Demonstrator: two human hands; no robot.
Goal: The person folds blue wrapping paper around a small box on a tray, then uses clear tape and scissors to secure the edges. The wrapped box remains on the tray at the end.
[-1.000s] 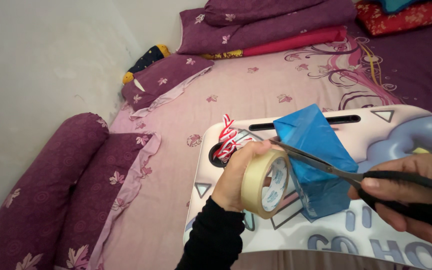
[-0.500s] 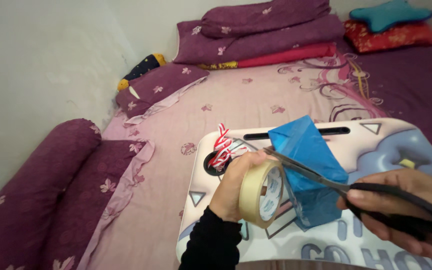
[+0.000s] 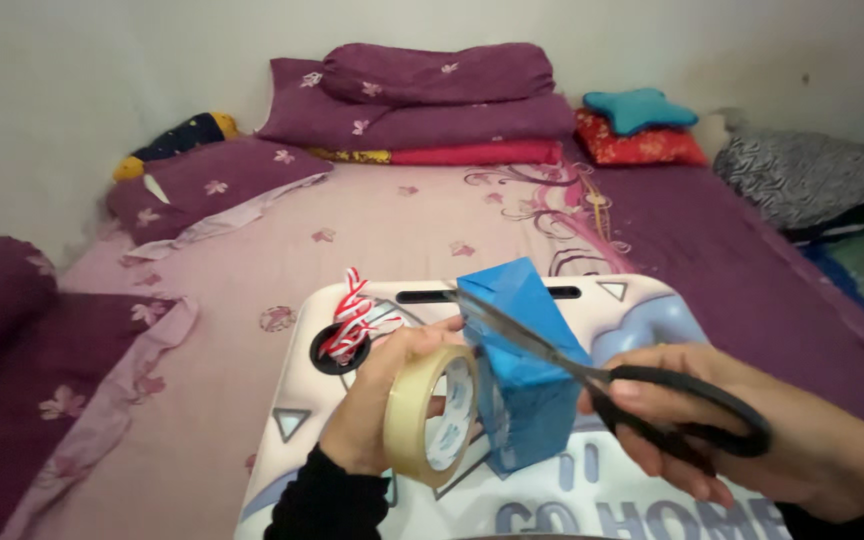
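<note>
Blue paper is wrapping a box-shaped parcel (image 3: 522, 375), which is standing on the printed lap-tray worktop (image 3: 642, 310) resting on the bed (image 3: 422, 230). The left hand (image 3: 382, 405) is curling its fingers round a cream roll of tape (image 3: 430, 415), gripping it upright just beside the parcel's left face. The right hand (image 3: 712, 425) is closing through the black handles of a pair of scissors (image 3: 592, 375); the blades are lying across the parcel's upper edge, pointing left, only slightly parted.

Containers: a round cup recess (image 3: 340, 352) in the worktop's left corner is holding a bundle of red-and-white ribbon (image 3: 354, 318), which is spilling over its rim. A long slot (image 3: 487, 294) near the worktop's far edge is showing nothing inside that can be made out.

Against the picture half a second back, both hands are keeping the same grips, the scissors are still lying over the parcel, and the ribbon is staying in its recess. The view is now looking further right, so the grey patterned bedding (image 3: 812, 180) is coming into sight, as is more of the star cushion (image 3: 637, 108).
</note>
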